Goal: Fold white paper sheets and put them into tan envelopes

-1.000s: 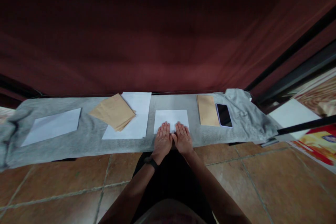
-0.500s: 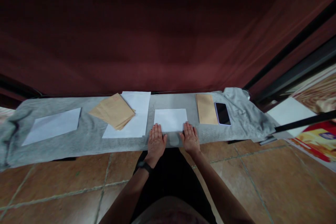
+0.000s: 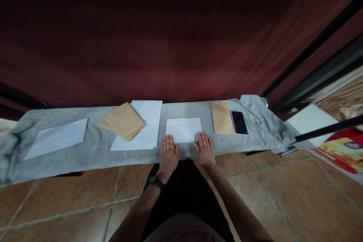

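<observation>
A white sheet of paper [image 3: 183,129] lies flat on the grey cloth [image 3: 185,109] in front of me. My left hand [image 3: 169,153] rests palm down, fingers stretched out, with its fingertips at the sheet's lower left corner. At the lower right corner, my right hand [image 3: 205,149] lies flat in the same way. Neither hand holds anything. Right of the sheet are brown envelopes [image 3: 222,118] and a phone [image 3: 239,123] with a dark screen. To the left, more brown envelopes [image 3: 123,121] lie fanned over larger white sheets [image 3: 151,124].
Another white sheet [image 3: 58,138] lies at the cloth's far left. A dark red surface [image 3: 181,64] rises behind the cloth. At the right stand dark bars [image 3: 330,128] beside a white panel and a red and yellow printed item [image 3: 344,149]. Tiled floor [image 3: 306,193] shows below.
</observation>
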A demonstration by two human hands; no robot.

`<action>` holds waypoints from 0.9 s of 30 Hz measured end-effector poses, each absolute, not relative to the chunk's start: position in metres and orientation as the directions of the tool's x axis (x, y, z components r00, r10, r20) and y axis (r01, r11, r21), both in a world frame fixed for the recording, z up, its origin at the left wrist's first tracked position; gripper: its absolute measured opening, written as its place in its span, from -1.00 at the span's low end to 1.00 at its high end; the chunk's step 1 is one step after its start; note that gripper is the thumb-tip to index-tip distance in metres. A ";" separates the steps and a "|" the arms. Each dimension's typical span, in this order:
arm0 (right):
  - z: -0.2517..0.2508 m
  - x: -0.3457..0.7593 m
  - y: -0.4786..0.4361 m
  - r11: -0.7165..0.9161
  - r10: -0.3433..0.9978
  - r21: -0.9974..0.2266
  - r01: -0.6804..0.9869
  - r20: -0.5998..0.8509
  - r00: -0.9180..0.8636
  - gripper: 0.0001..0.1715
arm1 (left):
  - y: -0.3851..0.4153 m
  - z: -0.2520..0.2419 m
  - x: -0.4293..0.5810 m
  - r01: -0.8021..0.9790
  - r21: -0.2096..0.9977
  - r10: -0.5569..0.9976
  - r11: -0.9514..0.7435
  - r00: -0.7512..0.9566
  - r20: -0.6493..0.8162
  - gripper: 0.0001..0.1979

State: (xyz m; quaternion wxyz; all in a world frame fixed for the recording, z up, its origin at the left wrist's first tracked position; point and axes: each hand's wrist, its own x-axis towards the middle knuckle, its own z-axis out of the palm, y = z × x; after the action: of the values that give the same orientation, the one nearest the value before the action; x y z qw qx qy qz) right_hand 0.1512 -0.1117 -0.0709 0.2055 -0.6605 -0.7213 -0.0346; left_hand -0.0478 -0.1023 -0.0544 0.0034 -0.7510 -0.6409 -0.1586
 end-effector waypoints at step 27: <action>-0.065 0.143 -0.119 0.238 0.942 -0.210 0.948 0.288 -0.173 -0.41 | -0.064 -0.060 -0.004 0.879 0.219 0.905 -0.423 0.400 0.146 -0.40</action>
State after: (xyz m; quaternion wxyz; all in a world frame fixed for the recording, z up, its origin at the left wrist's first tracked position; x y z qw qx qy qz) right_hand 0.1430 -0.1188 -0.0651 0.1809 -0.6172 -0.7657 -0.0087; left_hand -0.0042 -0.0637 -0.0602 -0.0536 -0.8348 -0.5342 -0.1215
